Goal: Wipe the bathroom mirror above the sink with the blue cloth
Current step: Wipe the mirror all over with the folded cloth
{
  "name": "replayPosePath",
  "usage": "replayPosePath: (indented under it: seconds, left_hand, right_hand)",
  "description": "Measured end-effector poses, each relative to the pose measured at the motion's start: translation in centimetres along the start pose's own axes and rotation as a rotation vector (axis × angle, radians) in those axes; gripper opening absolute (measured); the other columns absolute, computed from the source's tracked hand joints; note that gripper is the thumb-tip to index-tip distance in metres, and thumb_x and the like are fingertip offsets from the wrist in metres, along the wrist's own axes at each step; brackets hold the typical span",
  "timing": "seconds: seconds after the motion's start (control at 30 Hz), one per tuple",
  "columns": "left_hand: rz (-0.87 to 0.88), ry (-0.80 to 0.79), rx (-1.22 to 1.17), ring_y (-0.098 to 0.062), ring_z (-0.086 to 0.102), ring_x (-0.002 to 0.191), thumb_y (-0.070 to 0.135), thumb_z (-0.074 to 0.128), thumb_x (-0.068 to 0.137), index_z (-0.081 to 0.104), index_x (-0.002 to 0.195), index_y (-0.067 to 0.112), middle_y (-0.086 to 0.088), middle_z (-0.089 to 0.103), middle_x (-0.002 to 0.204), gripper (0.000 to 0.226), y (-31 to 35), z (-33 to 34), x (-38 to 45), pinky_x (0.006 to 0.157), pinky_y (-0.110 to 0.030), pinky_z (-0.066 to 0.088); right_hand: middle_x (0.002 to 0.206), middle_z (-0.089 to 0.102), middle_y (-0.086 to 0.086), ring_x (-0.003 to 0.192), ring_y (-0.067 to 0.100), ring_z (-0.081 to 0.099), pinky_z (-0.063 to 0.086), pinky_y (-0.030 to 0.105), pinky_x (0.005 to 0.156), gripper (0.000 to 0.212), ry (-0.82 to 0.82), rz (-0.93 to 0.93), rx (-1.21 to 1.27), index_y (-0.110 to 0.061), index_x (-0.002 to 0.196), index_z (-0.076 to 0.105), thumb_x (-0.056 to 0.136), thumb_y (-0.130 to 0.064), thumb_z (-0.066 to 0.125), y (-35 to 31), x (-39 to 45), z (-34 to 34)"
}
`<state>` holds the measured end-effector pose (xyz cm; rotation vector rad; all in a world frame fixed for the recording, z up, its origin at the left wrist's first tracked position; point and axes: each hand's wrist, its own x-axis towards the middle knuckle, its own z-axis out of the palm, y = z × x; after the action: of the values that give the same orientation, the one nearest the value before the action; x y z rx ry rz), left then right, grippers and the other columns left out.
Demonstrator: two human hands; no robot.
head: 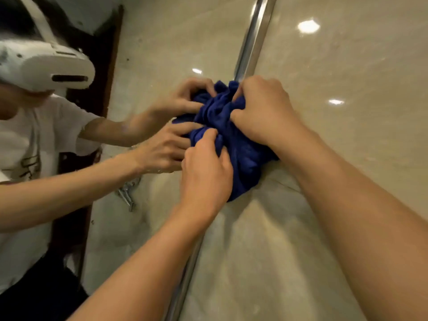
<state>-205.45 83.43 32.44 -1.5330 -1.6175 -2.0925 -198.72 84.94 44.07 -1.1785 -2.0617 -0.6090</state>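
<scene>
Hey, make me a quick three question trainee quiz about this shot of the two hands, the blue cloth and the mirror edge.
1. True or false: only one hand grips the blue cloth.
2. The cloth sits bunched over which thing? A) a faucet B) the metal mirror frame C) a drawer
3. Fill in: the tiled wall lies on the ____ side of the frame.

Key:
1. False; the left hand and the right hand both grip it.
2. B
3. Right; the mirror is on the left.
</scene>
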Motion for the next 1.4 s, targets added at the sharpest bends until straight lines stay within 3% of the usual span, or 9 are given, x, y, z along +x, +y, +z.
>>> replayPosePath:
  seconds: [0.13, 0.33, 0.53, 0.73, 0.97, 1.17, 1.27, 1.4]
  left_hand:
    - [-0.023, -0.049, 0.036, -0.044, 0.056, 0.092, 0.015, 0.054, 0.094, 0.053, 0.095, 0.012, -0.019, 0.065, 0.095, 0.004, -3.3, 0.0, -4.4, 0.074, -0.047, 0.039]
    - [-0.049, -0.035, -0.061, -0.033, 0.057, 0.087, 0.012, 0.056, 0.093, 0.056, 0.09, 0.007, -0.01, 0.065, 0.09, 0.005, -4.7, -0.1, -5.4, 0.068, -0.035, 0.034]
    - [-0.037, 0.004, -0.134, -0.039, 0.057, 0.092, 0.012, 0.051, 0.094, 0.052, 0.085, 0.01, -0.016, 0.065, 0.094, 0.01, 1.3, -0.2, 0.4, 0.076, -0.044, 0.044]
    - [0.026, -0.005, -0.114, -0.037, 0.057, 0.101, 0.013, 0.046, 0.094, 0.053, 0.088, 0.012, -0.015, 0.065, 0.105, 0.009, 5.1, -0.2, 6.1, 0.071, -0.034, 0.034]
    - [0.106, 0.029, -0.13, -0.035, 0.059, 0.088, 0.012, 0.049, 0.091, 0.056, 0.087, 0.01, -0.012, 0.065, 0.09, 0.008, 1.7, 0.2, 3.3, 0.067, -0.038, 0.041]
    - [0.034, -0.005, -0.11, -0.038, 0.06, 0.095, 0.017, 0.05, 0.095, 0.06, 0.104, 0.011, -0.016, 0.067, 0.099, 0.015, -3.0, 0.7, -2.3, 0.077, -0.042, 0.046]
    - [-0.05, -0.04, -0.034, -0.036, 0.06, 0.106, 0.024, 0.054, 0.095, 0.059, 0.121, 0.016, -0.014, 0.067, 0.113, 0.028, -5.9, 0.7, -5.7, 0.086, -0.04, 0.047]
    - [-0.189, -0.153, 0.035, -0.035, 0.062, 0.099, 0.027, 0.057, 0.09, 0.062, 0.11, 0.02, -0.009, 0.069, 0.104, 0.021, -9.8, -0.1, -10.4, 0.078, -0.042, 0.049]
  right_hand:
    - [0.116, 0.059, 0.018, 0.108, 0.038, 0.055, 0.041, 0.033, 0.078, 0.025, -0.065, -0.01, 0.009, -0.012, 0.113, 0.057, 0.089, -0.014, 0.053, -0.8, -4.9, 3.3]
    - [0.116, 0.057, 0.017, 0.102, 0.036, 0.055, 0.033, 0.033, 0.07, 0.017, -0.048, -0.002, -0.006, -0.007, 0.109, 0.051, 0.092, -0.008, 0.048, -1.8, -7.8, 5.0]
    - [0.121, 0.055, 0.022, 0.108, 0.04, 0.055, 0.032, 0.033, 0.072, 0.024, 0.098, -0.021, -0.115, -0.001, 0.118, 0.05, 0.095, -0.008, 0.048, -1.8, -2.4, 0.3]
    - [0.122, 0.055, 0.023, 0.111, 0.041, 0.054, 0.035, 0.032, 0.074, 0.027, 0.182, 0.015, -0.093, -0.003, 0.117, 0.055, 0.091, -0.008, 0.051, -1.7, 3.5, -3.7]
    - [0.128, 0.054, 0.02, 0.117, 0.041, 0.052, 0.044, 0.037, 0.087, 0.037, 0.239, 0.094, -0.072, -0.005, 0.128, 0.049, 0.092, -0.012, 0.051, -1.7, 0.5, -0.5]
    - [0.119, 0.059, 0.017, 0.106, 0.039, 0.056, 0.03, 0.033, 0.072, 0.03, 0.215, 0.029, -0.069, -0.006, 0.12, 0.048, 0.09, -0.011, 0.048, -1.6, -4.8, 4.4]
    - [0.118, 0.057, 0.015, 0.103, 0.038, 0.057, 0.038, 0.037, 0.075, 0.027, 0.194, 0.012, -0.028, -0.008, 0.118, 0.048, 0.092, -0.012, 0.044, -1.8, -8.2, 7.2]
    - [0.118, 0.054, 0.012, 0.1, 0.036, 0.056, 0.035, 0.036, 0.07, 0.023, 0.052, 0.018, -0.02, -0.012, 0.118, 0.046, 0.095, -0.015, 0.043, -2.4, -14.0, 11.0]
